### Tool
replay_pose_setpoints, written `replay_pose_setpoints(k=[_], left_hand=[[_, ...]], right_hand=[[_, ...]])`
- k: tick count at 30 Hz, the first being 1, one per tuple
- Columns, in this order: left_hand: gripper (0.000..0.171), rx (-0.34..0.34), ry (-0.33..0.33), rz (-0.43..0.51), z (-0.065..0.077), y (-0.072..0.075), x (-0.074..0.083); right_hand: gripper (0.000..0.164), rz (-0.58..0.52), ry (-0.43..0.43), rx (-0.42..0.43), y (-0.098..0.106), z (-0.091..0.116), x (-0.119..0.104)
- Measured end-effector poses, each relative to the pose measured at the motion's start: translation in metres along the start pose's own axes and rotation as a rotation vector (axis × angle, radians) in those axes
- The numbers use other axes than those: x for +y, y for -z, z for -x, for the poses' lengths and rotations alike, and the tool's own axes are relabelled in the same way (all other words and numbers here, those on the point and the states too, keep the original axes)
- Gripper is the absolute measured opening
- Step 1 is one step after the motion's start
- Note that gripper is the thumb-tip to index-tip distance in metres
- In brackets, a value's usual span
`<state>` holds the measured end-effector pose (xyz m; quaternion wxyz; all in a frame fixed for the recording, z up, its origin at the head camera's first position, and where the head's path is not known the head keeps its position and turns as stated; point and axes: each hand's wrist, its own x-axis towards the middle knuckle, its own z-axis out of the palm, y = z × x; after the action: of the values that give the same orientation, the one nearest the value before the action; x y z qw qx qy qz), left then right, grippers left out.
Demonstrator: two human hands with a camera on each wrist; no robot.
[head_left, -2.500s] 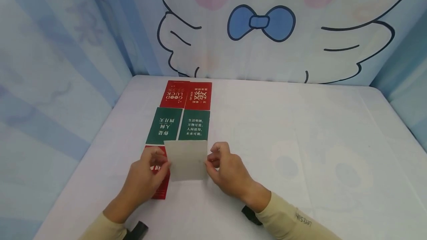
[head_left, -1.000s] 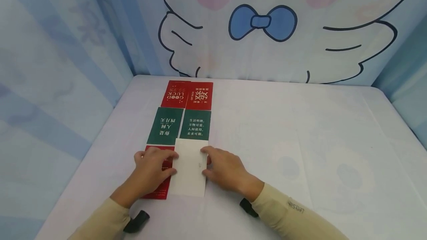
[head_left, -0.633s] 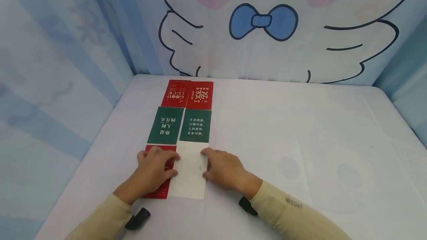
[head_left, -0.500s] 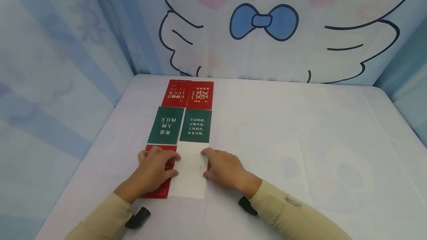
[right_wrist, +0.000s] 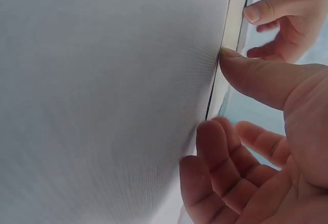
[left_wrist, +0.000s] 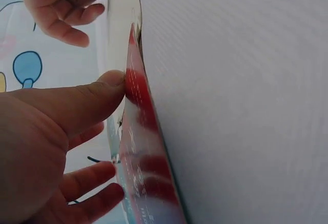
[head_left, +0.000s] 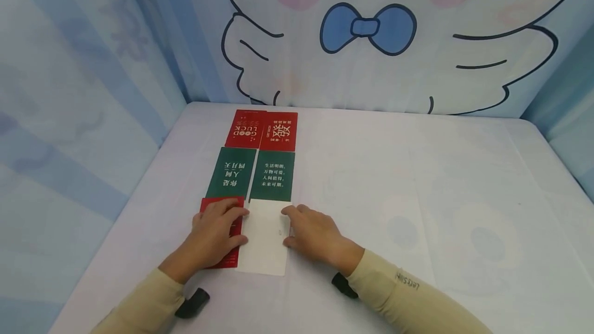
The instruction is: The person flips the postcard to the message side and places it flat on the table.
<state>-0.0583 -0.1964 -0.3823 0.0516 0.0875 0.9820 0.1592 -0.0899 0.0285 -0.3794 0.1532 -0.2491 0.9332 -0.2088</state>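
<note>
White card (head_left: 263,246) is touched at its sides by the left grip (head_left: 213,231) and right grip (head_left: 317,233), both loose; "GOOD LUCK" is printed upside down on a red card (head_left: 245,140).

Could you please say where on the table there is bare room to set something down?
The widest bare patch of table lies right of the green cards and right hand, up to the backdrop. A narrower strip runs between the table's left edge and the cards. It is crowded around the left hand, near red card and white card.
</note>
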Motion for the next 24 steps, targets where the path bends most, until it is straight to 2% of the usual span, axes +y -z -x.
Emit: replay_pose_setpoints(k=[7,14,19,24], left_hand=[[0.071,-0.035,0.045,0.034,0.0042,-0.0002,0.0024],[0.066,-0.013,-0.014,-0.020,0.0046,-0.0015,0.0020],[0.060,-0.059,-0.021,0.024,0.0061,0.0002,0.0016],[0.056,-0.084,-0.026,0.028,0.0080,0.0037,0.0024]], right_hand=[[0.051,0.083,0.063,0.029,-0.0006,0.0018,0.0000],[0.046,0.134,0.101,0.023,-0.0008,0.0041,-0.0002],[0.047,0.153,0.116,0.019,-0.0019,0.0056,-0.0013],[0.044,0.162,0.138,0.018,-0.0015,0.0075,-0.0036]])
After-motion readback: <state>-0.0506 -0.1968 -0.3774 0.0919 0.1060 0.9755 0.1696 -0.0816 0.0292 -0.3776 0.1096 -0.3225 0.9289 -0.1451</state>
